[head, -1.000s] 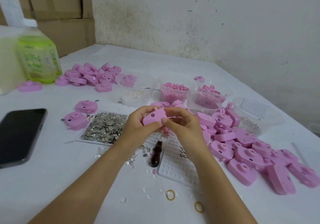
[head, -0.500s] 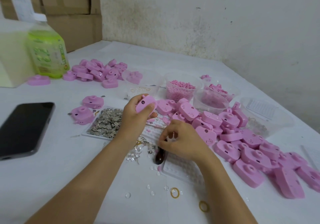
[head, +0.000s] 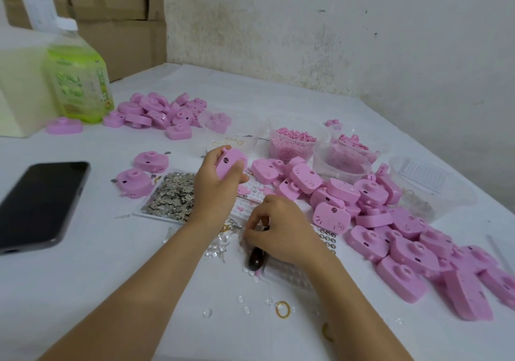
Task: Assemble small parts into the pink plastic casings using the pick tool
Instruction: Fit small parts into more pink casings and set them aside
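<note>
Head view has our left hand (head: 214, 185) just above centre frame. Its fingers and thumb are wrapped round one pink casing (head: 231, 162), which is lifted clear of the counter (head: 83, 291). Our right hand (head: 281, 229) sits lower, at centre frame, with fingers curled over the pick tool (head: 255, 259). The tool's dark rounded handle end pokes out below the palm, and its tip is hidden from us.

We see three risks from here:
- The tool may lie loosely in the fingers, so lifting it in a hurry could let it roll off.
- A sweep of the wrist could scatter the small clear parts (head: 220, 246) lying just beside it.
- The sharp tip could skid on smooth plastic and scratch the casing or jab the holding thumb.

The casing itself is rounded, glossy pink plastic. The face turned towards us shows a small dark opening and a pale round mark.
</note>
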